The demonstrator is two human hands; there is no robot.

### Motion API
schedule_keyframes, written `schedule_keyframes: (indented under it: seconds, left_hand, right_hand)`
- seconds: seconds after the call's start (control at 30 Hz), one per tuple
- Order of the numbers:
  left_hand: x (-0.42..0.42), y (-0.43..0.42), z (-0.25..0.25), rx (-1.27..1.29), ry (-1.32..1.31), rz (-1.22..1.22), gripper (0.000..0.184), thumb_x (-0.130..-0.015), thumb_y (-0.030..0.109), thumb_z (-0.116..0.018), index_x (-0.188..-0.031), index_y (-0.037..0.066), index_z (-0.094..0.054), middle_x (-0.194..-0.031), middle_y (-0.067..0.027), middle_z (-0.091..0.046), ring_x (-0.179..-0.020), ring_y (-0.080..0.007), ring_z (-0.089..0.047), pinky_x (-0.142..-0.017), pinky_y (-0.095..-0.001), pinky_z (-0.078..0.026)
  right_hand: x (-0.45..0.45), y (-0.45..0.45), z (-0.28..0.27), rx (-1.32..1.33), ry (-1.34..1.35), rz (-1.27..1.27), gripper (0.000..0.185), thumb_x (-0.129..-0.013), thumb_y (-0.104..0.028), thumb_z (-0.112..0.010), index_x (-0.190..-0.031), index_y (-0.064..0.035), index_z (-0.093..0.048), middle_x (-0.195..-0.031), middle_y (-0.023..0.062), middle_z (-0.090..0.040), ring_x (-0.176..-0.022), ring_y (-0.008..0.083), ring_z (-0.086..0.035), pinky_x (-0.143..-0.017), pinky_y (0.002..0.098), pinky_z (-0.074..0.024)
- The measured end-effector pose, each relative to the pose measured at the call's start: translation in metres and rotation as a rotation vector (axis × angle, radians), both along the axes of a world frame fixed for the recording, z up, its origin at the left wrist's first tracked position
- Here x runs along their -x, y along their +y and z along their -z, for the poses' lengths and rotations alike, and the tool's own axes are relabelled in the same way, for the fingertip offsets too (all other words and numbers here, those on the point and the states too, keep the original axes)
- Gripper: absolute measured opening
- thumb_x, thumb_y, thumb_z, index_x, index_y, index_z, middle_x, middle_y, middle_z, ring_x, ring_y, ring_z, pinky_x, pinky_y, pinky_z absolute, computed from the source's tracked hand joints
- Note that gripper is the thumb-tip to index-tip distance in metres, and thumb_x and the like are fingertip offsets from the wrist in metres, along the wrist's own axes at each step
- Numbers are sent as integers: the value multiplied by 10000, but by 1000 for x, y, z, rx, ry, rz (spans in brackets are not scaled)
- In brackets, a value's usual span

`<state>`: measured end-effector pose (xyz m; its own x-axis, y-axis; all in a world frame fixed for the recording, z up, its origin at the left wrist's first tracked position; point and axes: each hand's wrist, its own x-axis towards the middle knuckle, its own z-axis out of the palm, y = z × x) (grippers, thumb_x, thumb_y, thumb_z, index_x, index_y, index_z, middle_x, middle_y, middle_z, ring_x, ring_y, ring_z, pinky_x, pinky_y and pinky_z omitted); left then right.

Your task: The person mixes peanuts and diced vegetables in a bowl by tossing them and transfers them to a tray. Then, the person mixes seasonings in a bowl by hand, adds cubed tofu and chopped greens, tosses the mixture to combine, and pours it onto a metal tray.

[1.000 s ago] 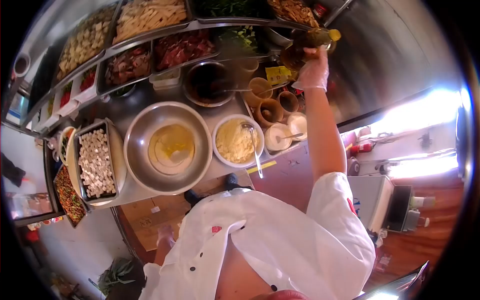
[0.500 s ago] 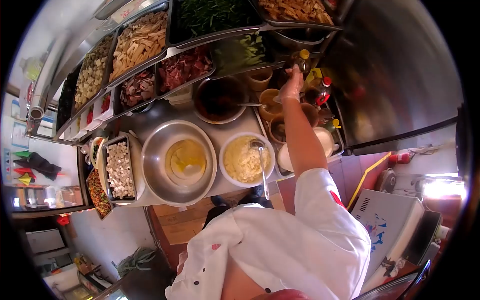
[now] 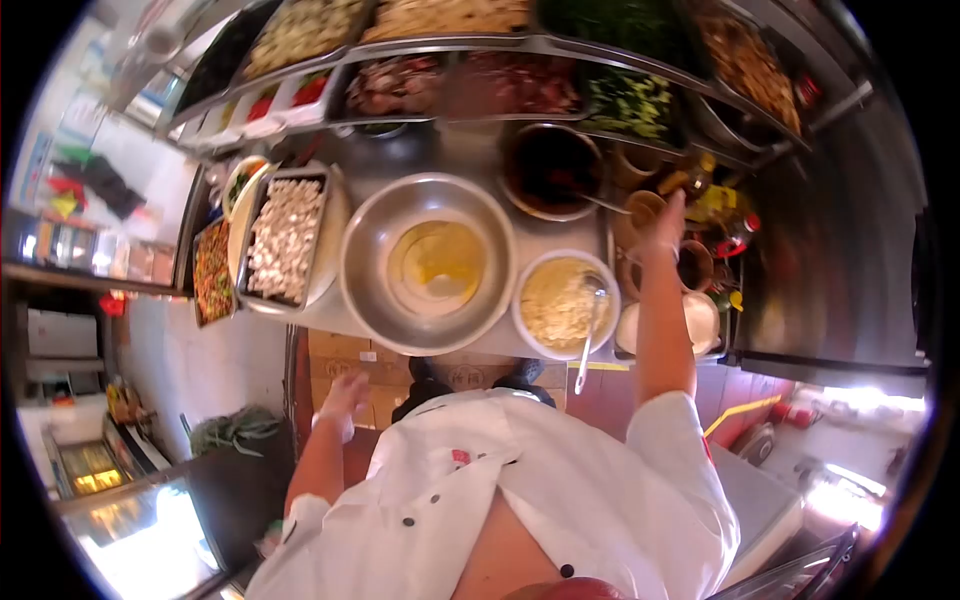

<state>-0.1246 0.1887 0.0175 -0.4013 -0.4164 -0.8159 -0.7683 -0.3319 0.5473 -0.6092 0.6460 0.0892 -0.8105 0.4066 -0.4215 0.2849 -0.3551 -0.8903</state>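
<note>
The right hand (image 3: 662, 232) is extended over the counter's right end, fingers pointing away from the body. I see nothing clearly gripped; motion blur hides how wide the fingers stand, so I cannot tell. The bottle with the yellow cap (image 3: 698, 178) stands just beyond its fingertips (contact, from my remote post, cannot be confirmed). A tan cup (image 3: 646, 207) sits just left of the fingers, a brown cup (image 3: 694, 266) to the right of the wrist, and a red-capped bottle (image 3: 740, 232) farther right.

I find the left hand (image 3: 345, 398) low, near the front edge of the counter (image 3: 410, 160). I observe nothing in it, though its finger spread is too blurred to grade.

On the counter I note a steel bowl (image 3: 372, 240) containing yellow liquid (image 3: 455, 255). To its right, a white bowl (image 3: 517, 308) holds pale yellow food (image 3: 552, 300), a spoon (image 3: 585, 350) leaning over its rim. Behind sits a dark-filled pot (image 3: 550, 214). To the steel bowl's left, a tray (image 3: 270, 303) holds pale cubes (image 3: 287, 235).
</note>
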Motion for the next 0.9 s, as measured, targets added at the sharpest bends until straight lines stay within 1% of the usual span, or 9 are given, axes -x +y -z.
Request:
schedule_keyframes:
  seconds: [0.07, 0.2, 0.23, 0.3, 0.37, 0.6, 0.73, 0.8, 0.9]
  left_hand:
    - [52, -3, -22, -81, 88, -22, 399, -943, 343, -671, -1233, 101, -542, -1116, -65, -641, -1032, -202, -637, -902, -405, -532]
    - [107, -30, 10, -601, 395, 12, 488, -938, 361, -658, -1321, 92, -520, -1252, -102, -620, -1194, -268, -581, -1046, -471, -452]
    - [115, -33, 23, -657, 387, 17, 493, -931, 352, -661, -1318, 82, -517, -1263, -102, -615, -1198, -264, -582, -1032, -479, -459]
    - [127, -39, 50, -769, 369, 27, 505, -916, 336, -666, -1311, 63, -510, -1286, -102, -604, -1206, -256, -585, -1004, -495, -473]
    - [137, -39, 91, -700, 383, -24, 449, -901, 284, -662, -1260, 51, -530, -1246, -106, -616, -1173, -255, -594, -994, -485, -477]
    - [65, -54, 49, -674, 276, -171, 326, -877, 153, -649, -1173, 57, -553, -1205, -107, -617, -1060, -241, -632, -913, -456, -538]
    - [67, -52, 59, -617, 262, -135, 318, -873, 127, -651, -1161, 20, -566, -1155, -130, -641, -1088, -267, -640, -937, -473, -550]
    - [82, -55, 71, -602, 282, -107, 289, -872, 123, -654, -1119, -8, -584, -1089, -152, -659, -1036, -287, -663, -912, -477, -569]
    - [95, -54, 66, -580, 299, -105, 271, -874, 124, -652, -1098, -15, -590, -1087, -154, -658, -1003, -291, -669, -874, -473, -580]
  right_hand:
    - [-25, -7, 50, -13, 298, -15, 679, -961, -510, -589, -1444, -47, -473, -1486, 86, -483, -1304, 212, -512, -1135, 399, -349]
    - [-162, -98, 4, -361, 113, -569, 445, -967, -324, -635, -1308, -39, -606, -1314, 84, -618, -1198, 191, -577, -1055, 342, -434]
    - [-183, -113, 23, -559, 125, -694, 367, -967, -259, -644, -1256, -33, -643, -1234, 86, -663, -1155, 189, -600, -1027, 324, -457]
    - [-228, -180, -8, -484, 84, -853, 402, -942, -359, -679, -1213, -62, -680, -1095, 88, -702, -1058, 180, -631, -974, 307, -470]
    - [-253, -210, 40, -274, -11, -790, 375, -942, -328, -676, -1200, -56, -685, -1048, 69, -718, -976, 158, -655, -934, 298, -496]
    - [-299, -274, -1, -727, 95, -1091, 391, -961, -345, -632, -1241, -75, -672, -1128, 156, -715, -1070, 226, -675, -944, 350, -511]
    - [-262, -291, 74, -1178, 120, -1305, 384, -940, -369, -603, -1191, -91, -688, -1189, 197, -667, -1095, 349, -651, -961, 407, -506]
    - [-230, -309, 81, -1259, -215, -1342, 378, -935, -368, -590, -1196, -109, -681, -1192, 222, -656, -1096, 377, -644, -962, 423, -507]
    - [-197, -307, 134, -1454, -229, -1083, 416, -917, -360, -591, -1207, -68, -654, -1185, 242, -652, -1097, 387, -641, -945, 438, -519]
